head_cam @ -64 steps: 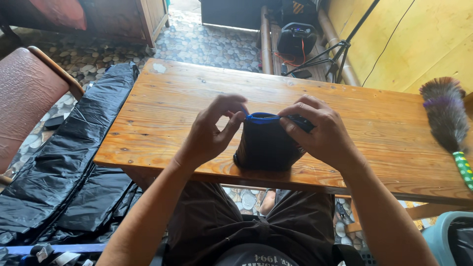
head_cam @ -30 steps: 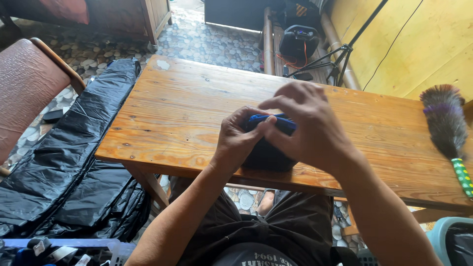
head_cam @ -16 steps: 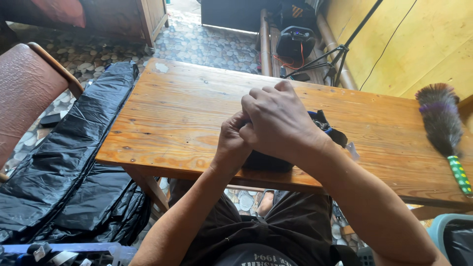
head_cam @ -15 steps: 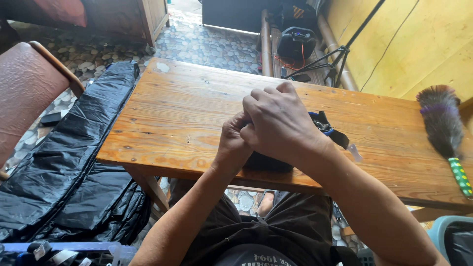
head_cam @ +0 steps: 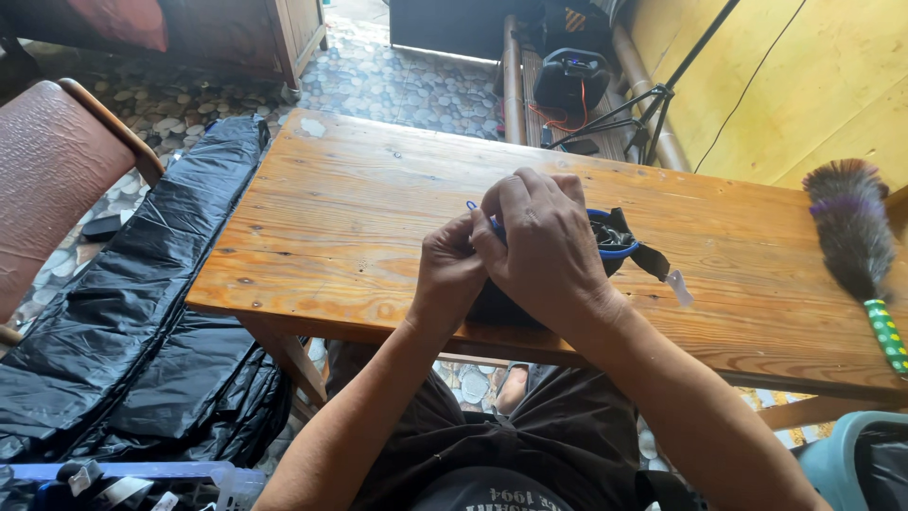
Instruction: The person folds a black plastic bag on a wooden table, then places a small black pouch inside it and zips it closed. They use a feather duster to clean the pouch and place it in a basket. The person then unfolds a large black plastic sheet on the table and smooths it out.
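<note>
The right hand (head_cam: 544, 241) lies curled over the top of a dark pouch (head_cam: 615, 241) with a blue rim, its fingers bent down and pinching the blue edge, and it covers most of the pouch from above. The left hand (head_cam: 449, 274) is tucked just beside and partly under the right one, fingers closed on the near side of the same pouch, thumb pressed against the blue rim. The pouch sits on the near half of a wooden table (head_cam: 359, 218), close to the front edge; a dark strap with a small pale tag (head_cam: 678, 287) sticks out of it to the right and rests on the wood. Well apart, at the right end of the table, lies a feather duster (head_cam: 851, 227) with a green dotted handle. Left of the table, black plastic sheeting (head_cam: 132, 312) spreads over the floor beside a brown chair (head_cam: 47, 180)
</note>
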